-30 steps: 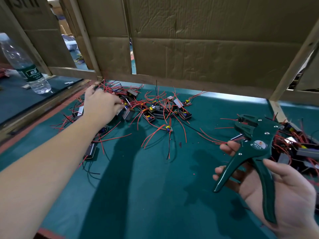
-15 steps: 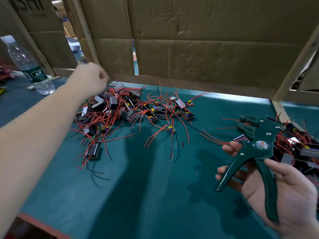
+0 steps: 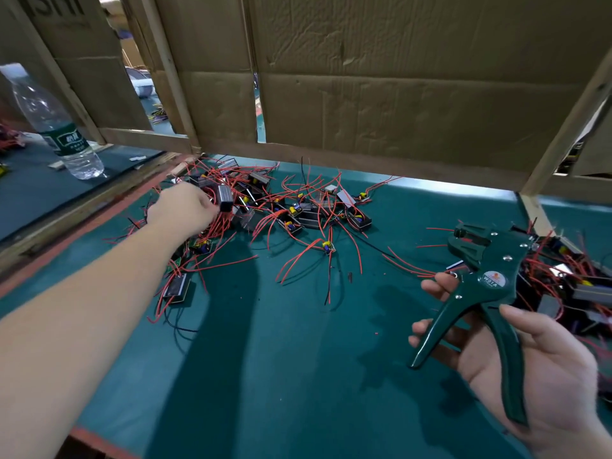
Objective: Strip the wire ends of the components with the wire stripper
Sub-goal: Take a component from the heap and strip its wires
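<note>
Green-handled wire stripper (image 3: 490,279) sits in my right hand (image 3: 530,369), held above the table's near right part. My fingers curl round the front handle and my thumb lies along the rear one. Handles spread wide, head pointing away toward the far edge.

My left hand (image 3: 183,210) is stretched out to the far left corner, fingers curled, knuckles up. A grey boxed component (image 3: 225,198) stands upright right at my fingertips. The hand is blurred, so I cannot tell whether I grip it or only touch it.

That box belongs to the main pile of components (image 3: 298,213), a tangle of red and black leads along the far edge, left of centre. A second pile (image 3: 569,283) lies against the right edge, just behind the stripper's head. The two hands are well apart.

Open room: the near and middle stretch of the table (image 3: 265,359), a dark teal mat, carries only shadows and small wire scraps.

Far edge is closed by a cardboard wall (image 3: 364,94) on a wooden frame (image 3: 563,134). A wooden rail (image 3: 82,207) runs down the left edge. Beyond it, on a neighbouring surface, stands a clear water bottle (image 3: 56,127) with a green label.
</note>
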Available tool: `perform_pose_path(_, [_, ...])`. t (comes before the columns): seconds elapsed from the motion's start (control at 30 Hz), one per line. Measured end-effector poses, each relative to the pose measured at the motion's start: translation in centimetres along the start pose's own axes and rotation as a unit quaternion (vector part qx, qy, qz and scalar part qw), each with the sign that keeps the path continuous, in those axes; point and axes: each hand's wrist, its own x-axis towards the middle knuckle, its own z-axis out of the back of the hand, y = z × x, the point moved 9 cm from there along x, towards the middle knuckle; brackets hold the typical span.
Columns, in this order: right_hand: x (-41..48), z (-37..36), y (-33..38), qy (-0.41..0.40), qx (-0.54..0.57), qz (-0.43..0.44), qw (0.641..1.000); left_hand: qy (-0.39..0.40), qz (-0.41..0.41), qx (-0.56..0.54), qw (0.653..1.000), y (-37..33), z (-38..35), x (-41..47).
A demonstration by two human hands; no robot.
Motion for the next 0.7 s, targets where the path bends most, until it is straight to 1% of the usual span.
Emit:
perform_pose_path(0.07, [-0.2,-0.4,-0.3,0.023,0.007,-0.011,1.0,-0.062,-0.009,-0.136,0.989,-1.0,2.4,0.1])
perform_pose_path(0.1, [-0.3,-0.5,-0.3,0.026,0.007,-0.012,1.0,-0.081,-0.024,-0.215,0.973,-1.7,3.4,0.1])
perform_pose_path(0.17, [-0.3,-0.4,-0.5,0.023,0.004,-0.017,1.0,-0.078,-0.066,-0.374,0.922,-3.4,4.9,-0.2])
perform_pose_path(0.2, [-0.3,-0.4,-0.5,0.027,0.003,-0.019,0.999,-0.082,-0.091,-0.421,0.899,-4.1,5.8,-0.4])
perform_pose_path(0.27, [-0.4,-0.6,-0.7,0.035,0.005,-0.018,0.999,-0.102,-0.128,-0.471,0.867,-4.9,7.6,-0.7])
perform_pose_path(0.33, [-0.6,-0.6,-0.7,0.033,0.006,-0.016,0.999,-0.098,-0.126,-0.521,0.839,-5.0,8.6,-0.7])
perform_pose_path(0.47, [-0.5,-0.3,-0.6,0.021,0.014,-0.02,1.0,-0.019,-0.11,-0.605,0.788,-6.2,8.5,-1.5])
perform_pose_path(0.57, [-0.3,-0.3,-0.5,0.022,0.014,-0.023,0.999,0.022,-0.14,-0.631,0.763,-7.6,9.2,-2.9])
perform_pose_path(0.7, [-0.3,-0.5,-0.6,0.026,0.021,-0.024,0.999,0.098,-0.194,-0.666,0.714,-10.0,10.0,-4.8])
